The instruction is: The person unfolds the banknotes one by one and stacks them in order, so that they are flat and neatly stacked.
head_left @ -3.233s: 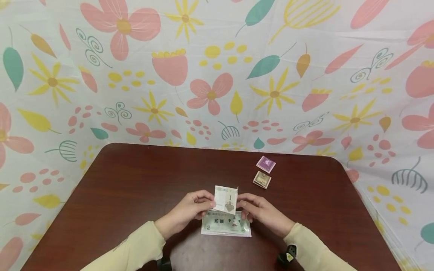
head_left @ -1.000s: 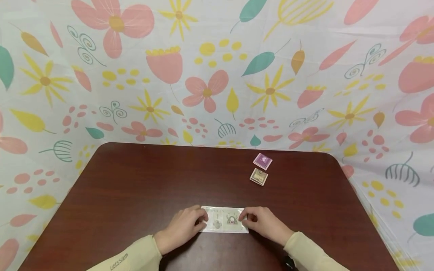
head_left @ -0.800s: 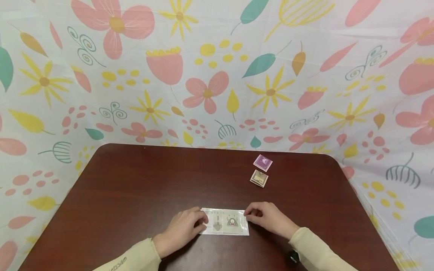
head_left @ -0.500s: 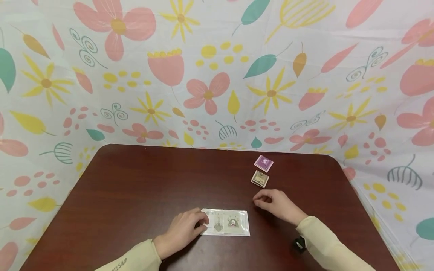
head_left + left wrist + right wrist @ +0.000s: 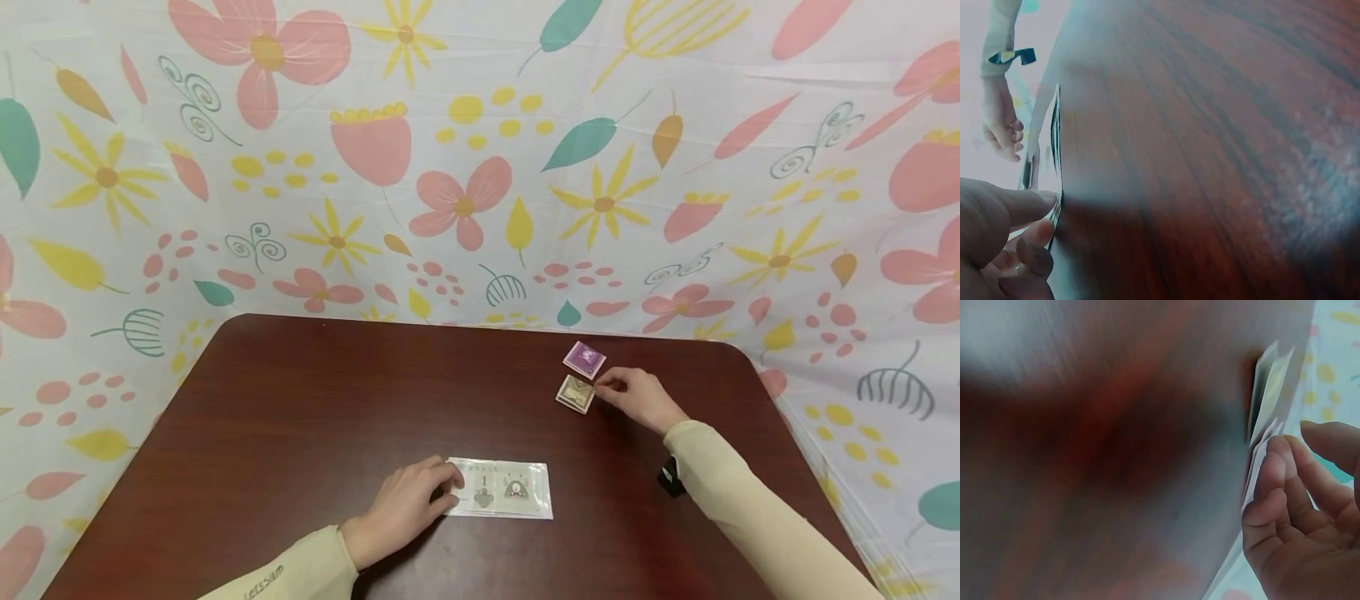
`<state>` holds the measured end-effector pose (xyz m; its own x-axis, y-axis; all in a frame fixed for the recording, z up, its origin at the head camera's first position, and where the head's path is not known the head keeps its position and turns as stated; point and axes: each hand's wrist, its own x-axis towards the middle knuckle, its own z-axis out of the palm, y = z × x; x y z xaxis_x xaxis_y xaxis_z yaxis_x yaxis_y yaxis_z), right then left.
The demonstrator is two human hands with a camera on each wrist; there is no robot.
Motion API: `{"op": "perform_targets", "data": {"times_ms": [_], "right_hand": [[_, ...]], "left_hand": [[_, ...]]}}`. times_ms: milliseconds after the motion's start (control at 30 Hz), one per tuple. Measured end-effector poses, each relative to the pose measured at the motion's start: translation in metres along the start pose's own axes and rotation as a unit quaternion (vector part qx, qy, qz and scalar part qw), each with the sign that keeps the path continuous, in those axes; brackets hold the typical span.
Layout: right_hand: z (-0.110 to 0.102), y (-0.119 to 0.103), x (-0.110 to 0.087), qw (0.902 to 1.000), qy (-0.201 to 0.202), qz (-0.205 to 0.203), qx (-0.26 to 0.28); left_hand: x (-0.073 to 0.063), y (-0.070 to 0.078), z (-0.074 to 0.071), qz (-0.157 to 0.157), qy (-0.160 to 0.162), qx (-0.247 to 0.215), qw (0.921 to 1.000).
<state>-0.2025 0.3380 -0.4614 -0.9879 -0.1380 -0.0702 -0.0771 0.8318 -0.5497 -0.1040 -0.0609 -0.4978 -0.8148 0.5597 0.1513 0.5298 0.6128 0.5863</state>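
Observation:
A flat stack of banknotes in a clear sleeve lies near the middle of the table, with a note showing "1" and a small cartoon figure on top. At its left end my left hand holds the edge, thumb and finger bent against it; the left wrist view shows the thumb tip at the layered edge. My right hand reaches out to a folded brown note, fingertips right at its right corner. Thumb and fingers stand apart in the right wrist view. Just behind lies a folded purple note.
The dark wooden table has rounded far corners. A white cloth with flowers and leaves hangs behind it and along its sides. A black strap device sits at the right wrist.
Earlier both hands laid the "1" note over the stack. The right hand has since let go and moved away, up to the folded brown note. The left hand stays at the stack's left end.

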Motion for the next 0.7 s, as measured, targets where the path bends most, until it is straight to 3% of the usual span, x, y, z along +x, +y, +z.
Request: {"op": "perform_targets", "data": {"times_ms": [367, 700], "right_hand": [[-0.003, 0.028, 0.053, 0.9983, 0.039, 0.032, -0.028], [0.002, 0.028, 0.070, 0.9977, 0.029, 0.032, -0.052]], "left_hand": [[0.001, -0.003, 0.000, -0.004, -0.006, -0.004, 1.0000], [0.002, -0.005, -0.002, -0.004, -0.007, -0.006, 1.0000]]}}
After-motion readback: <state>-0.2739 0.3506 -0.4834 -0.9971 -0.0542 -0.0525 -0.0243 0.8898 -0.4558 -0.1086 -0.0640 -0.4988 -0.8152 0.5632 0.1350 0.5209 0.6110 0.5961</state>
